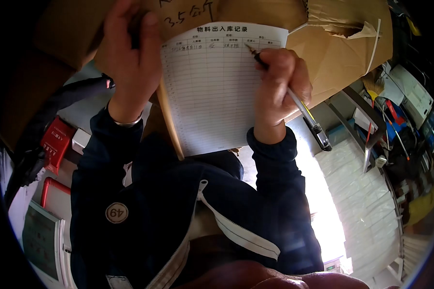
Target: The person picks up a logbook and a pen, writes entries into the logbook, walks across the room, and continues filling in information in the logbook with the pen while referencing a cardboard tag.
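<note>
My right hand [282, 86] is closed around a pen [309, 118]. The pen's tip is at the first filled row of a printed form [212, 101] headed 物料出入库记录. Handwriting stands in that row, and the ruled rows below are blank. Along the form's left side runs a brown edge [171, 123]. My left hand [132, 62] lies beside the form's upper left, over a cardboard box [337, 58]. Its thumb is apart from the fingers, some of which are hidden or cut off at the top. Handwriting reading 3.5 公斤 marks the cardboard above the form.
Torn cardboard shows at the upper right. A metal frame [366, 120] and a broom [372, 86] stand on the right, near wrapped white material [371, 207]. On the left are a red box [58, 144] and a framed board [42, 241].
</note>
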A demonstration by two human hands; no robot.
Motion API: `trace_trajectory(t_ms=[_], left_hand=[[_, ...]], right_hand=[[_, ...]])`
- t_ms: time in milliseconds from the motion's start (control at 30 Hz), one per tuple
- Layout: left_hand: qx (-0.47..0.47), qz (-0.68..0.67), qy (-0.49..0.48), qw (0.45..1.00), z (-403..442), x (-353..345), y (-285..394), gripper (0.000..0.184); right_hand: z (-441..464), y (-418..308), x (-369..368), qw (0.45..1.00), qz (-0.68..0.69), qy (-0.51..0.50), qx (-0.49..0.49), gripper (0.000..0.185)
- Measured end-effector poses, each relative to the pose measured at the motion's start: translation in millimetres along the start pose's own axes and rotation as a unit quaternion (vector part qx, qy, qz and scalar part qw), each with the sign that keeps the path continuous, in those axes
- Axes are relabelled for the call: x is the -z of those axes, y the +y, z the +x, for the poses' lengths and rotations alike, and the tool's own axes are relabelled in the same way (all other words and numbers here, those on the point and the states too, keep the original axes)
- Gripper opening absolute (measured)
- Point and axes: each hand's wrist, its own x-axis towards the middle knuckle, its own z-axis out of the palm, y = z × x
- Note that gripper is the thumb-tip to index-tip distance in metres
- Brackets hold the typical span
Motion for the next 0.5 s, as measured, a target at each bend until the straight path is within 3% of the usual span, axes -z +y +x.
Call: trace_trajectory(t_ms=[67, 167, 500], left_hand=[[0.012, 0.037, 0.01, 0.999, -1.3, 1.6, 0.7, 0.039], [0.045, 0.165, 0.022, 0.985, -5.3, 12.5, 3.9, 0.04], [0.027, 0.085, -0.01, 0.996, 1.4, 6.1, 7.9, 0.04]], right_hand=[[-1.2, 2.4, -1.4, 0.998, -0.054, -0.007, 0.031, 0.022], [0.3, 1.4, -2.4, 0.996, -0.083, 0.011, 0.041, 0.022], [5.5, -0.8, -4.4, 0.994, -0.109, -0.013, 0.008, 0.03]])
